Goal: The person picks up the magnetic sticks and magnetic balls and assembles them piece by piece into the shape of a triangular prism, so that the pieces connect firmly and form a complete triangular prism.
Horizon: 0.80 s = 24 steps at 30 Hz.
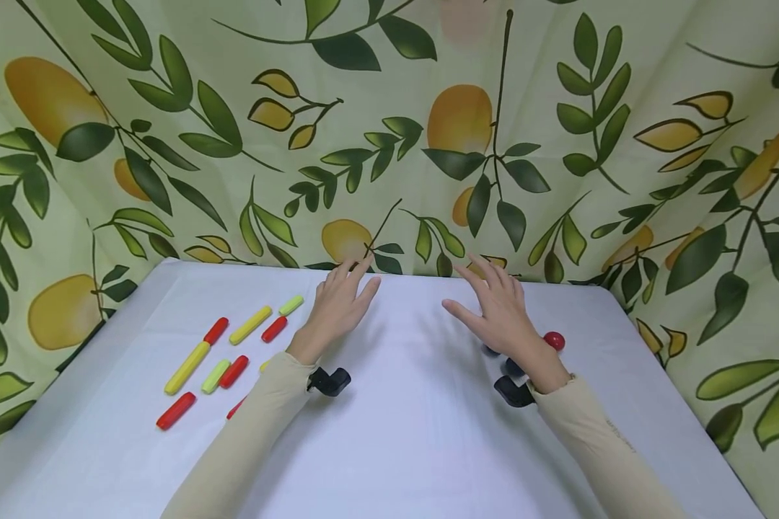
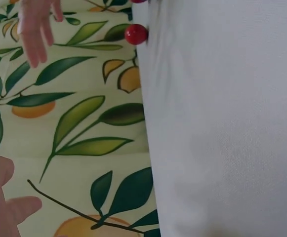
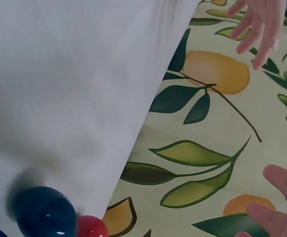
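Both hands hover above a white-covered table and hold nothing. My left hand (image 1: 339,306) has its fingers extended and thumb apart, just right of a group of coloured sticks. Nearest to it are a light green stick (image 1: 291,305) and a red stick (image 1: 275,329). My right hand (image 1: 495,310) is spread, with dark blue balls (image 1: 513,367) partly hidden beneath its wrist and a red ball (image 1: 555,341) just to its right. In the right wrist view a dark blue ball (image 3: 45,211) sits beside a red ball (image 3: 92,226).
More sticks lie at left: a yellow stick (image 1: 187,368) end to end with a red stick (image 1: 216,331), another yellow stick (image 1: 250,325), and several others, some partly behind the left sleeve. A leaf-and-fruit patterned curtain (image 1: 389,94) hangs behind the white table (image 1: 402,461).
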Tool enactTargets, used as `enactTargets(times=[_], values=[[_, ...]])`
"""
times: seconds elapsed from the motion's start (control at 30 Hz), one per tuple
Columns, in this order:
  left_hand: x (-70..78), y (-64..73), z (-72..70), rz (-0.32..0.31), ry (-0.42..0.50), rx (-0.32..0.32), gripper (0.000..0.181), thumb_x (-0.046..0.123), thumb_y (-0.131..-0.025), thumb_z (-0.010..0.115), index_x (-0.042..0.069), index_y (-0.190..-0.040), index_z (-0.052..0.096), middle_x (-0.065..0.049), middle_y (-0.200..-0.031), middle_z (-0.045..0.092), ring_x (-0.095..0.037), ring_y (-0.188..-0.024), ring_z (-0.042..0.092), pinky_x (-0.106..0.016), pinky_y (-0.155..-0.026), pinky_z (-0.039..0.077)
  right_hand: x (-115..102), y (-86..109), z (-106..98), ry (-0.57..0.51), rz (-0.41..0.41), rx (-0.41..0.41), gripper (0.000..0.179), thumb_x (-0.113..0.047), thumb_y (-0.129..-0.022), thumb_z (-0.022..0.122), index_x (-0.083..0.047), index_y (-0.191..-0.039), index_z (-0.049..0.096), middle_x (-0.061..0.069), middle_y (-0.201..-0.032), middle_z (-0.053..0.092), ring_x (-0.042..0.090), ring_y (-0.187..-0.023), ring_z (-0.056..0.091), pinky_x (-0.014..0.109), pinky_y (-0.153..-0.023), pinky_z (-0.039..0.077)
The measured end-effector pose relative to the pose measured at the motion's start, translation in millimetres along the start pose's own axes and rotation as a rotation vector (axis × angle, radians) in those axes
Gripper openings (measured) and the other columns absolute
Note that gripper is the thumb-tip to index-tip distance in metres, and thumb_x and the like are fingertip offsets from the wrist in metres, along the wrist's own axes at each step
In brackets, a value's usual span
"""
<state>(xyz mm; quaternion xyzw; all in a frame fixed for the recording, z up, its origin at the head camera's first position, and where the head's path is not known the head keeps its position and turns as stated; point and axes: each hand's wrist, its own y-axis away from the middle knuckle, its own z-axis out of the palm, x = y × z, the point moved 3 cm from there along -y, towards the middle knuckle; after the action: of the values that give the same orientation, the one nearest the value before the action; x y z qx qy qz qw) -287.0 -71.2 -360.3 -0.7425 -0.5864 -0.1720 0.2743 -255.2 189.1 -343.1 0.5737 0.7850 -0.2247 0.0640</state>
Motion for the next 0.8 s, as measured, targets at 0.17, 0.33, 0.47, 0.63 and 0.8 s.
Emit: enactTargets(times=[0.17, 0.33, 0.47, 0.63, 0.8], values=[[-3.7, 6.8, -0.6, -0.005, 0.020, -0.016, 0.056, 0.047, -0.104, 0.038, 0.020, -0.153, 0.039, -0.018, -0.155, 0.037, -0.041, -0.140, 0.036, -0.062, -0.113, 0.027, 6.8, 9.5, 1.5, -0.032, -0.002, -0.010, 0.067, -0.049, -0.095, 0.059, -0.014, -0.149, 0.042, 0.020, -0.159, 0.025, 0.045, -0.145, 0.021, 0.068, -0.112, 0.013], [-12.5, 11.0, -1.2, -0.013, 0.048, -0.055, 0.051, 0.040, -0.102, 0.048, 0.016, -0.147, 0.046, -0.017, -0.147, 0.046, -0.038, -0.134, 0.043, -0.056, -0.112, 0.035, 16.6, 18.3, 4.2, -0.061, 0.037, -0.033, 0.065, -0.044, -0.094, 0.062, -0.011, -0.147, 0.045, 0.021, -0.156, 0.033, 0.044, -0.143, 0.027, 0.068, -0.112, 0.018], [-23.5, 14.1, -3.7, -0.017, 0.057, -0.092, 0.047, 0.029, -0.099, 0.058, 0.014, -0.144, 0.051, -0.018, -0.141, 0.052, -0.036, -0.130, 0.048, -0.052, -0.109, 0.040, 25.6, 24.1, 8.6, -0.099, 0.087, -0.055, 0.063, -0.043, -0.093, 0.064, -0.008, -0.144, 0.049, 0.023, -0.154, 0.035, 0.044, -0.138, 0.035, 0.068, -0.110, 0.026], [-33.6, 18.0, -6.3, -0.018, 0.012, -0.121, 0.048, 0.022, -0.095, 0.064, 0.012, -0.141, 0.054, -0.020, -0.136, 0.056, -0.037, -0.124, 0.051, -0.051, -0.106, 0.042, 36.8, 28.4, 14.0, -0.141, 0.108, -0.074, 0.056, -0.039, -0.095, 0.064, -0.005, -0.139, 0.053, 0.025, -0.150, 0.040, 0.044, -0.133, 0.041, 0.064, -0.107, 0.035], [-43.6, 21.6, -6.6, -0.049, -0.043, -0.186, 0.050, 0.019, -0.094, 0.066, 0.012, -0.141, 0.053, -0.021, -0.135, 0.055, -0.034, -0.117, 0.052, -0.051, -0.102, 0.045, 47.5, 30.5, 19.7, -0.148, 0.133, -0.135, 0.051, -0.031, -0.095, 0.065, -0.002, -0.136, 0.055, 0.027, -0.146, 0.043, 0.046, -0.135, 0.038, 0.065, -0.109, 0.033]])
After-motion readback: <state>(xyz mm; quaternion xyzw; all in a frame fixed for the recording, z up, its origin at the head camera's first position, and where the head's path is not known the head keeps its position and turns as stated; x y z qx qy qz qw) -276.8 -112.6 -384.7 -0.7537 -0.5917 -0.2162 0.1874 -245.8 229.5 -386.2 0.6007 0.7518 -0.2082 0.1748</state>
